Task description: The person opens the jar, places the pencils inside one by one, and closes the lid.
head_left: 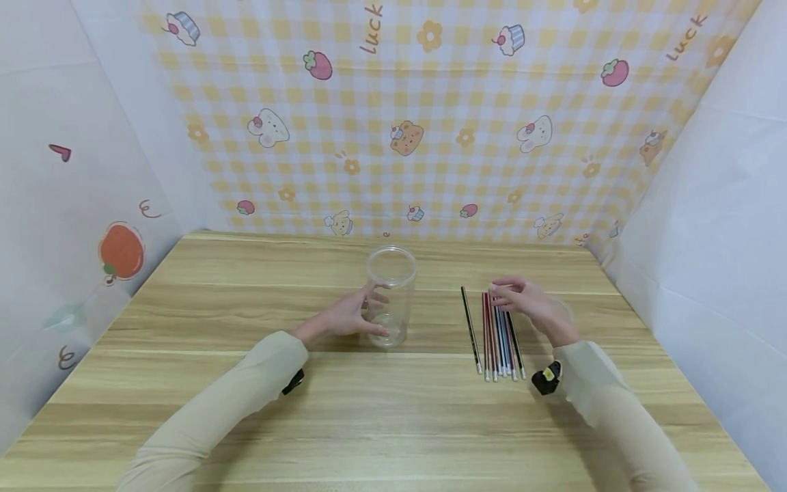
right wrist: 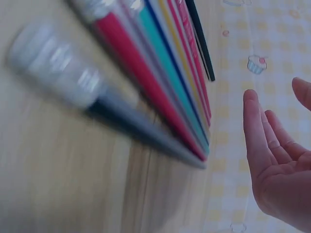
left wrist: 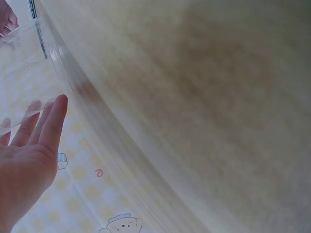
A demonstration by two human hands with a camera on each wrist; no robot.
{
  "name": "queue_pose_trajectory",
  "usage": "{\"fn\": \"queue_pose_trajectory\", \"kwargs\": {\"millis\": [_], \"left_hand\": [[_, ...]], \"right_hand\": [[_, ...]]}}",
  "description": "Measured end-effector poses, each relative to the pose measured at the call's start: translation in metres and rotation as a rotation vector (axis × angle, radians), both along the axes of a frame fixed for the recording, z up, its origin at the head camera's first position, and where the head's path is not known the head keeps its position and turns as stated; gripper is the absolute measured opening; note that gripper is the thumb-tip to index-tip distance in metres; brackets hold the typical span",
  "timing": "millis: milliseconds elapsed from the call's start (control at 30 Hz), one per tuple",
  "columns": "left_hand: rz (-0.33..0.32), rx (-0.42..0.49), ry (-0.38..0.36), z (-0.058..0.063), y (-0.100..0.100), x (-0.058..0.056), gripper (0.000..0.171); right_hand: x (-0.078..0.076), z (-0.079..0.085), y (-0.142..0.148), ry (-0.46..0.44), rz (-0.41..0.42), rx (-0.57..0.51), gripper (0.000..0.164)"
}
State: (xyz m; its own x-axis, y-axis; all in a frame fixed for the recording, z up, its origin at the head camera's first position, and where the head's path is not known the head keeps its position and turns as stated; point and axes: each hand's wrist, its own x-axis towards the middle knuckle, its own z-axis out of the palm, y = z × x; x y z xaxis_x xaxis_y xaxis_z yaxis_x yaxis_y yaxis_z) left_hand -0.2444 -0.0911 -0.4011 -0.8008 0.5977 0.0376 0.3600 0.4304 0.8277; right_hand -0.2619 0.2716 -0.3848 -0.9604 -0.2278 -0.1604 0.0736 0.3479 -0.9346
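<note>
A tall clear plastic cup stands upright on the table, left of a row of pencils. My left hand holds it from the left side, thumb low in front and fingers behind. In the left wrist view, the fingers of the left hand lie along the clear wall. Several pencils lie side by side, their white eraser ends towards me. Over their far ends is my right hand, its thumb apart from the fingers. Nothing shows between thumb and fingers of the right hand in the right wrist view.
One dark pencil lies slightly apart on the left of the row. A clear rounded edge, partly hidden, shows beside the right wrist. The wooden table meets a checked cloth backdrop at the back and white cloth at both sides.
</note>
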Motion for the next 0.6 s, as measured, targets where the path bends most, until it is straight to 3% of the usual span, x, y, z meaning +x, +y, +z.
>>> {"fn": "queue_pose_trajectory", "kwargs": {"millis": [267,600], "left_hand": [[0.006,0.016,-0.021,0.001,0.000,0.001,0.079],[-0.014,0.046,-0.031,-0.002,0.000,-0.002,0.080]], "right_hand": [[-0.013,-0.005,-0.029,-0.041,-0.018,0.052,0.041],[-0.022,-0.012,-0.041,-0.083,-0.045,0.154,0.031]]}}
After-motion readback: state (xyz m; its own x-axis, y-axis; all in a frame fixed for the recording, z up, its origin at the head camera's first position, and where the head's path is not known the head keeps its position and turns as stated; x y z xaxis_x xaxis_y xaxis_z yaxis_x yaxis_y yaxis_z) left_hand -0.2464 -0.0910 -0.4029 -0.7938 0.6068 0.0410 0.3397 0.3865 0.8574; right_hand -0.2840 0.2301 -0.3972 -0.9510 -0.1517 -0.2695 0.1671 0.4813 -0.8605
